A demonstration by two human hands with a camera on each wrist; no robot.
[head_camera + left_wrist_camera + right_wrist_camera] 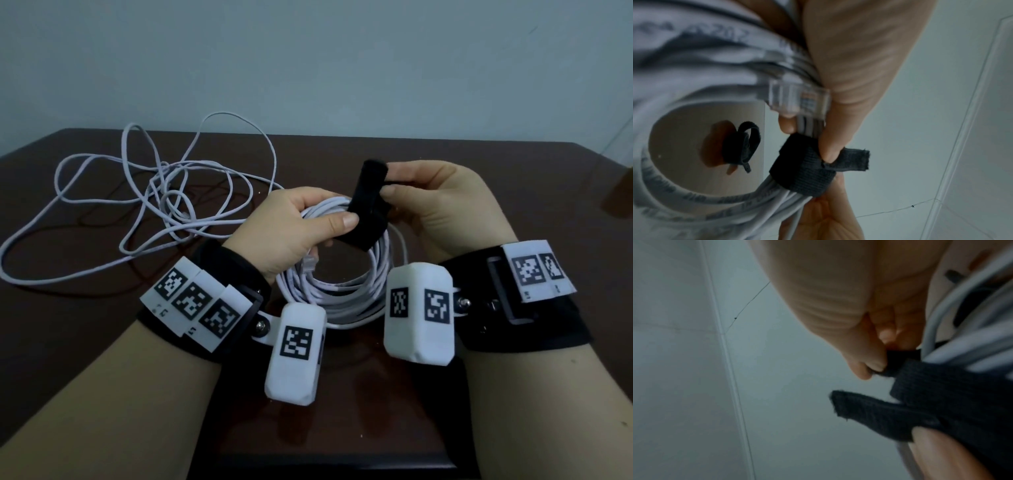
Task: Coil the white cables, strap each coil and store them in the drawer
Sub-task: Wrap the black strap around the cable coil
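The strapping step is in hand: a round coil of white network cable [342, 287] is gripped above the dark wooden tabletop [513, 178] by the left hand [291, 229], while a black fabric hook-and-loop strap [368, 202], wrapped round the bundle, is pinched by the right hand [442, 205]. Next, the free end should be pulled snug and pressed closed; a second white cable [144, 192] lies loose, well apart.

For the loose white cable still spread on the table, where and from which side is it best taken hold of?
Probably at the near run of the loose white cable, from the left and above with the left hand. That stretch lies single and flat on the table, apart from the tangled loops farther back, so it should draw out without knotting. Its plug is not clearly visible.
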